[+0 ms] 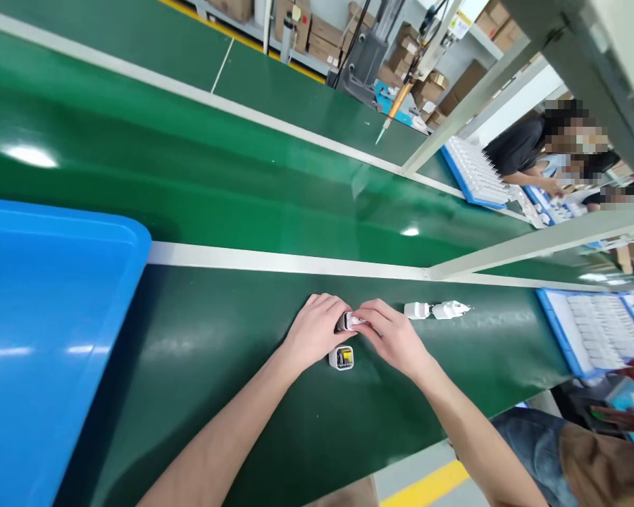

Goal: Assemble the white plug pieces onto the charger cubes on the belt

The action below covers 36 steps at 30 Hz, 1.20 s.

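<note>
My left hand (317,331) is closed around a small white charger housing (342,322), its open end turned to the right. My right hand (394,336) pinches a small white piece (355,320) at that opening; the fingers partly hide it, and I cannot tell whether it sits inside. Just below my left fingers, a second white charger housing (342,358) stands on the green bench with its open end up, showing a yellow component and dark parts inside. To the right of my right hand lie two white pieces in a row, a housing (416,310) and a pronged piece (451,310).
A large blue tray (58,229) fills the left side. Blue-edged trays of white parts (586,327) stand at the right, near a co-worker's arm. A pale metal frame (480,260) crosses the bench. An orange dispenser (399,102) hangs beyond the green belt (275,190).
</note>
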Motion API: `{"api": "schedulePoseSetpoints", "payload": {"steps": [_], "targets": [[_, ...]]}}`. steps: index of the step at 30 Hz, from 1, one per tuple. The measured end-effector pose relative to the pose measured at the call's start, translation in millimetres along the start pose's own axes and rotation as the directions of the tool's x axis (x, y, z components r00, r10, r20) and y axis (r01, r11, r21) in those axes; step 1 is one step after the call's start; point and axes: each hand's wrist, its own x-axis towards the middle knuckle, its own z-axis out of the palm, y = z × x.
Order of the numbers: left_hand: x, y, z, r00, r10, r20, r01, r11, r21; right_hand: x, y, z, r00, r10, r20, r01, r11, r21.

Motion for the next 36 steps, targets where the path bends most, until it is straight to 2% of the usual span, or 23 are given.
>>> {"api": "schedulePoseSetpoints", "payload": {"steps": [5, 8, 11, 13, 16, 19, 24, 29, 36], "targets": [[-0.6, 7.6, 1.0, 1.000, 0.014, -0.003, -0.014, 0.995, 0.095, -1.1, -5.4, -1.1, 0.996, 0.083, 0.029, -0.082, 0.996, -0.017], [-0.6, 8.9, 2.7, 1.000, 0.009, -0.026, -0.006, 0.991, 0.135, -2.5, -12.5, -6.3, 0.995, 0.100, -0.027, -0.101, 0.995, -0.026], [-1.1, 8.8, 6.7, 0.998, 0.012, -0.055, -0.003, 0.986, 0.166, -2.9, -20.5, -11.7, 0.974, 0.200, -0.108, -0.202, 0.979, -0.005], [-1.5, 9.3, 9.2, 0.998, 0.011, -0.061, -0.001, 0.985, 0.175, -2.2, -23.4, -10.1, 0.967, 0.241, -0.086, -0.241, 0.970, 0.004], [-1.8, 10.6, 9.4, 0.998, 0.009, -0.062, 0.002, 0.987, 0.162, -0.7, -22.0, -1.6, 0.976, 0.216, -0.023, -0.216, 0.976, 0.000], [-2.1, 10.2, 5.9, 0.999, 0.043, -0.028, -0.039, 0.990, 0.134, -0.2, -17.9, 3.7, 0.982, 0.190, -0.008, -0.191, 0.982, -0.014], [-2.4, 6.2, 3.8, 0.998, 0.054, -0.019, -0.052, 0.995, 0.086, 0.2, -16.7, -2.9, 0.992, 0.122, 0.018, -0.121, 0.992, -0.047], [-2.0, 5.6, 6.4, 0.999, 0.039, -0.027, -0.037, 0.998, 0.059, -0.4, -15.9, -9.4, 0.993, 0.072, 0.098, -0.065, 0.995, -0.077], [-1.0, 7.0, 6.1, 0.998, 0.055, -0.037, -0.052, 0.996, 0.079, -4.7, -14.8, -8.8, 0.993, 0.081, 0.082, -0.068, 0.986, -0.153]]}}
